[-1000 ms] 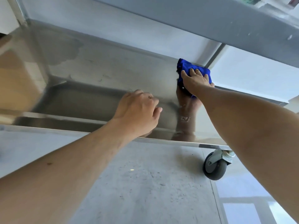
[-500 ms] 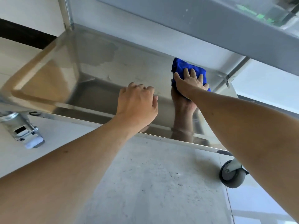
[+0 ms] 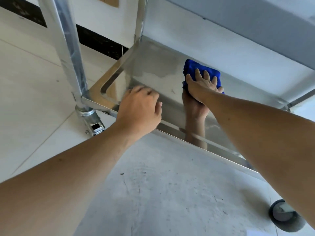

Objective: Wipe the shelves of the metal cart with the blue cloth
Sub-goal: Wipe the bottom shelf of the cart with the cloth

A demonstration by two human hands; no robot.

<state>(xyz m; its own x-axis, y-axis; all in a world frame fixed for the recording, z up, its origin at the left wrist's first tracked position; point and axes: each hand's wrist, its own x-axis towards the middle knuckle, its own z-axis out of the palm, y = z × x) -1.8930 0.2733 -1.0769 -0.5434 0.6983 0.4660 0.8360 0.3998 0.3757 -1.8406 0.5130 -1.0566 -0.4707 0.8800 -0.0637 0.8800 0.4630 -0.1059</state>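
- Two hands are down on the bottom shelf (image 3: 153, 68) of the metal cart (image 3: 68, 48), both arms reaching in from the near side.
- Right hand (image 3: 201, 86) lies flat on the blue cloth (image 3: 192, 67), fingers straight and spread a bit, pressing it onto the steel. Not really gripping, just palm and fingers on top.
- Cloth is bunched into a wad, sitting toward the back middle of the shelf, close to the far rim. Its longer side runs roughly along that back edge, and the right fingers point away from the person, toward the back.
- Left hand (image 3: 141, 108) is on the shelf's near edge by the left front corner, fingers curled over; how tight the hold is, can't tell from this angle.
- Shelf is shiny enough that the right hand and forearm reflect in it, and there's a dull patchy area left of the cloth.
- Upright post (image 3: 75, 68) meets the shelf at the left corner, with a caster bracket (image 3: 93, 123) under it. Another wheel (image 3: 283, 215) shows at bottom right on the grey floor (image 3: 162, 193).
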